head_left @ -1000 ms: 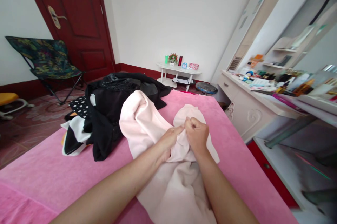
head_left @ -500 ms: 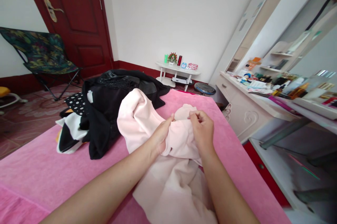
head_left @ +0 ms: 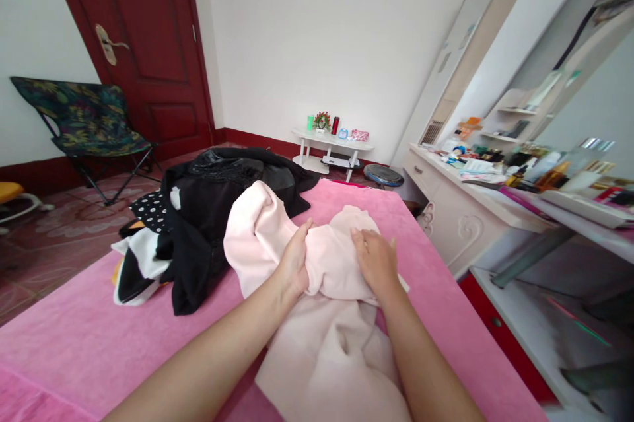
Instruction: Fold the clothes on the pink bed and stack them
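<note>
A pale pink garment (head_left: 327,316) lies bunched on the pink bedcover (head_left: 89,336) in front of me. My left hand (head_left: 293,262) grips a fold of it at the left side, fingers curled into the cloth. My right hand (head_left: 375,258) rests flat on the bunched part to the right, fingers spread and pressing down. Both forearms reach in from the bottom of the view.
A heap of black clothes (head_left: 218,204) with a polka-dot piece (head_left: 148,207) lies at the left of the bed. A white dresser (head_left: 475,211) crowded with bottles stands at right. A folding chair (head_left: 82,125), a red door (head_left: 143,45) and a small white table (head_left: 331,144) stand beyond.
My hands have moved apart from pinching the cloth together. The right hand has opened and flattened onto the garment; the left has shifted to hold the fold at the left.
</note>
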Demonstrator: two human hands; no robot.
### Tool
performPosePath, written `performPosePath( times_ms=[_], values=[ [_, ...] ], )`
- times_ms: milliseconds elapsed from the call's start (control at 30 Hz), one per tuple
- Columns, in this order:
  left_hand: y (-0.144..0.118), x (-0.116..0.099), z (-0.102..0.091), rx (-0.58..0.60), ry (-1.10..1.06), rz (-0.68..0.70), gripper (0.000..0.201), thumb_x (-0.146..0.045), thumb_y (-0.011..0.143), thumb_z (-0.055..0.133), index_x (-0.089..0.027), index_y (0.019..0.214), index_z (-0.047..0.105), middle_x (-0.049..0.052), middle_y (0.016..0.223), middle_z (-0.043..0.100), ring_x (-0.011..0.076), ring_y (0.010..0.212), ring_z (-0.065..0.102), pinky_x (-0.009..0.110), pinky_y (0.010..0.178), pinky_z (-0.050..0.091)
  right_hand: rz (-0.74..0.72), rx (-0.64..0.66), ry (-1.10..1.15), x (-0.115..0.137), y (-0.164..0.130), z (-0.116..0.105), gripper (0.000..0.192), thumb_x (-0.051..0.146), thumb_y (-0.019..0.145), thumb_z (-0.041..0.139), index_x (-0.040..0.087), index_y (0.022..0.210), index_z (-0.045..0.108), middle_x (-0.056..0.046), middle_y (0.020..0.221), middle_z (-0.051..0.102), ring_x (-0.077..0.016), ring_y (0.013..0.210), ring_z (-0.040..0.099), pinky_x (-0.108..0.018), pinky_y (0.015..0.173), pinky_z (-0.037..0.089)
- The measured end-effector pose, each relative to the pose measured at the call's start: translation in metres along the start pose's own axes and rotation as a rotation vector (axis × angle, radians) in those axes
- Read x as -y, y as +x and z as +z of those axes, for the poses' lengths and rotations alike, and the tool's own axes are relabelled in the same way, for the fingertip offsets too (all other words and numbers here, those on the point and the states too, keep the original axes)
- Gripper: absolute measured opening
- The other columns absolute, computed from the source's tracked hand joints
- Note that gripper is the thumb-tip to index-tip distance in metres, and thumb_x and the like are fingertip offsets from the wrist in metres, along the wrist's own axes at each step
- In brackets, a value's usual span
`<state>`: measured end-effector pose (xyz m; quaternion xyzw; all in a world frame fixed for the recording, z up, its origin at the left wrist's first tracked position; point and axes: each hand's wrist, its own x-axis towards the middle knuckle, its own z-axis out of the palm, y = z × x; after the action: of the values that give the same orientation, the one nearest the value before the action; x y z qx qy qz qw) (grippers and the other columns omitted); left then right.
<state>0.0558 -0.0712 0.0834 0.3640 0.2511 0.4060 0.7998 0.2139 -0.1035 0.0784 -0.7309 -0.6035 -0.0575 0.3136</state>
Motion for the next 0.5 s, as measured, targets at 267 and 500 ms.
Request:
performPosePath(
  times_ms=[267, 500],
  values=[
    [0.000, -0.002, -0.002, 0.007, -0.445, -0.196, 0.030, -0.039, 0.083, 0.052, -0.014, 0.069, 0.062, 0.005, 0.060, 0.063, 0.0227, 0.065, 0.065, 0.035, 0.075, 0.051, -0.173, 0.098, 0.504, 0.036, -0.005, -0.021, 0.061, 0.042, 0.070, 0.070, 0.022, 0.125, 0.054, -0.007, 0.125, 0.059, -0.0246, 0.115, 0.053, -0.039, 0.098, 0.041],
    [-0.007, -0.005, 0.008, -0.015, 0.477, 0.559, 0.018, -0.030, 0.083, 0.057, -0.019, 0.094, 0.066, 0.004, 0.093, 0.064, 0.0193, 0.093, 0.058, 0.029, 0.087, 0.043, 0.278, -0.334, 0.829, -0.003, 0.011, -0.040, 0.031, 0.039, 0.066, 0.071, 0.014, 0.084, 0.068, -0.002, 0.076, 0.066, -0.0169, 0.064, 0.060, -0.033, 0.063, 0.052]
  ],
)
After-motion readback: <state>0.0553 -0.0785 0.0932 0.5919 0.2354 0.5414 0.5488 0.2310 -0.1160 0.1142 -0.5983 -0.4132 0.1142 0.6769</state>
